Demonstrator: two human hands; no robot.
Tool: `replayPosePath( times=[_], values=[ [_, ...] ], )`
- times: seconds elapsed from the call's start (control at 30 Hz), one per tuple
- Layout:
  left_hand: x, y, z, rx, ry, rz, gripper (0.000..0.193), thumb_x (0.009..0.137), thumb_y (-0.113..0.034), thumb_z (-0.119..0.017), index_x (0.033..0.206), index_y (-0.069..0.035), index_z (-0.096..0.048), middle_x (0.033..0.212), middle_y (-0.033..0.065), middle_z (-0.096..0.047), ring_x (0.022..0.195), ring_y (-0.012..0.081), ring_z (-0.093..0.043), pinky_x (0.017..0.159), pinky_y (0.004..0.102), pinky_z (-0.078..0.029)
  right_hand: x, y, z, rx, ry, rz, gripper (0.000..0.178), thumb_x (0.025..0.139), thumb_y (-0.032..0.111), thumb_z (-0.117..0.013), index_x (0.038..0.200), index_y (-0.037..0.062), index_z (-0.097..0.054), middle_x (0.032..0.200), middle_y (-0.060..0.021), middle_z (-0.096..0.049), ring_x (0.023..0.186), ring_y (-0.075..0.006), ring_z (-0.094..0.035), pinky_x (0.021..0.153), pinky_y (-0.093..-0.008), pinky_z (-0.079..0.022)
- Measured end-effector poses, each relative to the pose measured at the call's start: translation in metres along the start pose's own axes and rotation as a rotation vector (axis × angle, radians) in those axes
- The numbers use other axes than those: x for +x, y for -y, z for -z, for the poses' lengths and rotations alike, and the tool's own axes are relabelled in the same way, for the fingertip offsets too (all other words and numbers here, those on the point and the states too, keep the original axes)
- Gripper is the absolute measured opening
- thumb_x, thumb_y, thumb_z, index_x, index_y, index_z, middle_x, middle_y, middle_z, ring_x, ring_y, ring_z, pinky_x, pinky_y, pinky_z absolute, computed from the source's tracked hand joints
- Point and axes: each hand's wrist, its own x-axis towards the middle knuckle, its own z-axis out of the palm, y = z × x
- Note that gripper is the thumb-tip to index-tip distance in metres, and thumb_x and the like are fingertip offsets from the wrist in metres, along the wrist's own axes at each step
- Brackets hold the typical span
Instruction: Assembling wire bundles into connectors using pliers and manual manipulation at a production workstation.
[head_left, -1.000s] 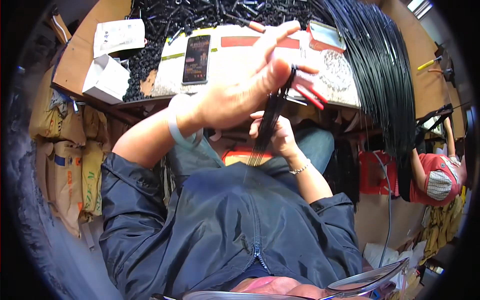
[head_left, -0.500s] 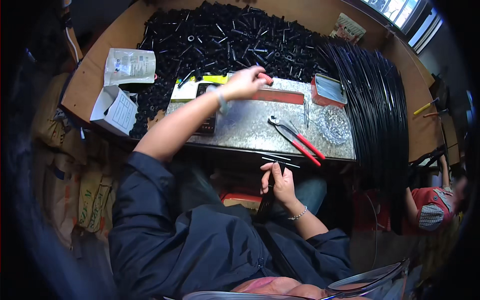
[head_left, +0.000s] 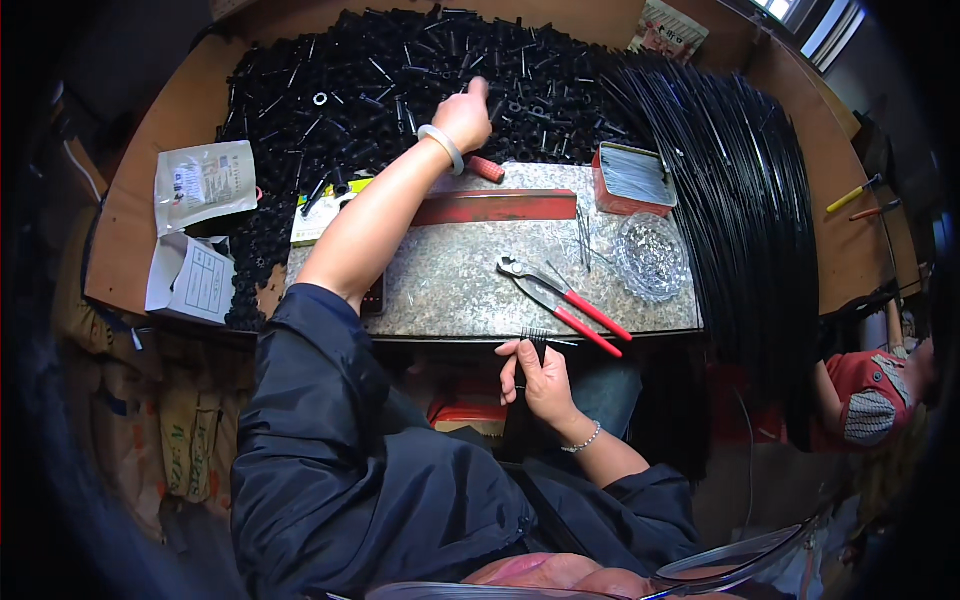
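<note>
Left hand, upper middle of the frame, reaches into a heap of short black tubular parts; its fingers are turned away from the camera, so whether they grip a part cannot be told. Right hand, lower centre, is closed on a bundle of thin black strands, thumb pressed along it, the tips showing just below the edge of the speckled slab. The step in hand, judged to be a pick from the heap, calls for lifting one part cleanly without dragging its neighbours, the right hand holding the strand tips even and clear of the red-handled pincers (these lie near, jaws toward the upper left). Hidden or obscured: most of the phone beneath the left forearm, and the bundle's lower end, lost against dark clothing. The contents of the glass dish appear to be small metal bits, though glare prevents certainty.
</note>
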Motion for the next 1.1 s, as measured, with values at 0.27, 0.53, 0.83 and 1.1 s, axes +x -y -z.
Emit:
replayPosePath(
  times=[0.27,0.53,0.83,1.1],
  values=[
    [0.002,-0.059,-0.031,-0.083,-0.01,-0.096,0.042,0.077,-0.038,-0.07,0.097,-0.002,-0.061,0.09,0.02,-0.066,0.087,0.0369,-0.063,0.075,0.0446,-0.05,0.006,0.0,0.002,0.027,0.01,0.004,0.041,0.1,0.034,-0.04,0.1,-0.003,-0.057,0.062,-0.0041,-0.056,0.049,-0.0078,-0.053,0.048,-0.0214,-0.046],
    [0.015,-0.08,-0.078,-0.029,-0.156,-0.231,0.021,0.078,-0.024,-0.066,0.077,-0.004,-0.067,0.082,0.016,-0.063,0.077,0.0355,-0.063,0.068,0.0451,-0.051,0.001,-0.002,0.005,0.036,-0.009,-0.006,0.041,0.099,0.035,-0.041,0.1,-0.0024,-0.057,0.062,-0.004,-0.056,0.049,-0.0075,-0.053,0.048,-0.021,-0.046],
    [-0.005,-0.064,-0.02,-0.356,-0.301,-0.132,0.023,0.074,-0.026,-0.068,0.082,-0.004,-0.069,0.066,0.0119,-0.066,0.062,0.0212,-0.066,0.061,0.0316,-0.051,-0.01,0.001,0.003,-0.034,-0.002,0.03,0.041,0.1,0.033,-0.038,0.1,-0.0046,-0.055,0.061,-0.006,-0.055,0.049,-0.0106,-0.052,0.048,-0.0256,-0.048],
    [-0.197,-0.039,0.063,-0.278,0.215,-0.13,0.02,0.07,-0.014,-0.066,0.084,0.0,-0.067,0.071,0.0169,-0.063,0.067,0.028,-0.063,0.065,0.0341,-0.049,-0.026,0.002,-0.006,-0.023,-0.028,0.096,0.04,0.101,0.032,-0.036,0.105,-0.0023,-0.055,0.062,-0.007,-0.056,0.049,-0.0113,-0.053,0.049,-0.0254,-0.047]
  ],
)
